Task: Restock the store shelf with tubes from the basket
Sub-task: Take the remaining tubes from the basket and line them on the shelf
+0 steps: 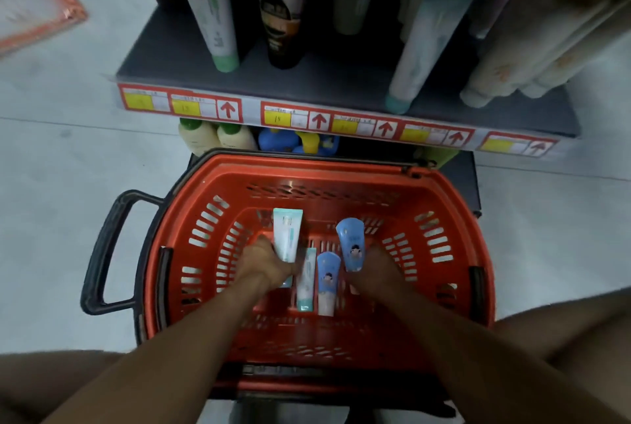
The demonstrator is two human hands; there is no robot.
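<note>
Holding one tube each: left hand (269, 264) white tube (287, 235), right hand (375, 270) blue tube (351, 246).

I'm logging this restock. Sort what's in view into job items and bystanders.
Job items:
- red plastic basket
- white-and-teal tube, held by left hand
- blue cartoon-print tube, held by right hand
- second white-and-teal tube and second blue tube, lying in basket
- grey shelf

Bystanders:
- cream bottles with green caps
- orange packet on floor

Basket (440, 229): we see it red and slotted, below the shelf (341, 82).
White tubes: one (288, 235) raised in our left hand (269, 263); another (305, 282) lying flat.
Blue tubes: one (351, 246) in our right hand (375, 270); one (327, 283) lying flat.
Shelf: dark, tubes standing on it.
</note>
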